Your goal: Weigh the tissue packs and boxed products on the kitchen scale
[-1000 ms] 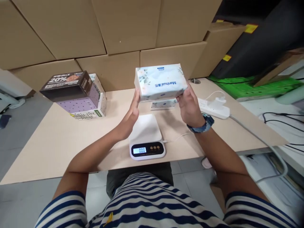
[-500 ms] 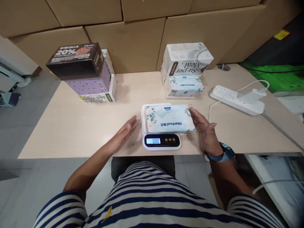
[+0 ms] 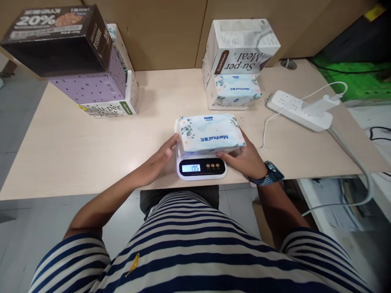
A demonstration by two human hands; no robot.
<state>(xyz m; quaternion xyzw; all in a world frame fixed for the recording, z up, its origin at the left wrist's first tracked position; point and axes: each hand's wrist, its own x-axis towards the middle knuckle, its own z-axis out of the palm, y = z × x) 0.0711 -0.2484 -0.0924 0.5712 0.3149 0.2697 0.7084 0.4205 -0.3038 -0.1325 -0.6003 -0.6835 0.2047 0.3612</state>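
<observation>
A pale blue floral pack of tissues (image 3: 210, 132) lies on a white kitchen scale (image 3: 180, 174) near the table's front edge. The scale's lit display (image 3: 191, 168) seems to read 1.95. My right hand (image 3: 244, 158) grips the pack's right end, thumb along the front lower edge, the other fingers partly hidden behind that end. At the pack's left end is my left hand (image 3: 155, 165), its fingers stretched out and fingertips at the corner; whether they press on it I cannot tell.
Stacked boxes, with a dark brown box (image 3: 58, 44) on top, stand at the left. At the back right, a white Su-per Meal box (image 3: 244, 49) sits behind another tissue pack (image 3: 236, 91). A white power strip (image 3: 299, 110) with cables lies at the right. Cardboard boxes (image 3: 168, 36) line the back.
My right hand has moved in and closed on the pack's right end, and my left hand has come up to its left end. The display has changed from 0.00. The camera view has shifted.
</observation>
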